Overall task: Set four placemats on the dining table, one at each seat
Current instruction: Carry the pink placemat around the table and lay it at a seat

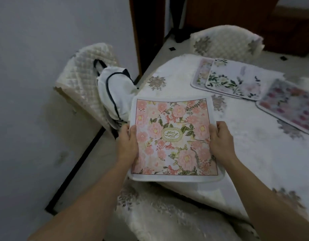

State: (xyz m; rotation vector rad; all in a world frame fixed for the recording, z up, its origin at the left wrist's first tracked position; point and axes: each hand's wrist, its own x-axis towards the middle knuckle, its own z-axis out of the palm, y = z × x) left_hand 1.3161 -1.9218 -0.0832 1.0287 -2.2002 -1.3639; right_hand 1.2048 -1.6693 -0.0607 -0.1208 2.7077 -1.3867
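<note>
**Placing a mat at the table's near edge.** The left hand [128, 141] is grasping the left border of the pink floral placemat [174, 136] and the right hand [219, 138] its right border, thumbs on top. The mat is lying over the near edge of the dining table [254, 162], its near border overhanging. At the table's far side, a green-leaved placemat [235, 79] is overlapping a lilac-edged placemat [200, 73]. A red-flowered placemat [289, 105] is lying at the table's right. A white bag [115, 91] is resting on the quilted chair [84, 72] left of the table.

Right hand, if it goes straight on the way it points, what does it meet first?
Likely the overlapped mats further along the table; the right hand, gripping the pink mat, may pass above them.
</note>
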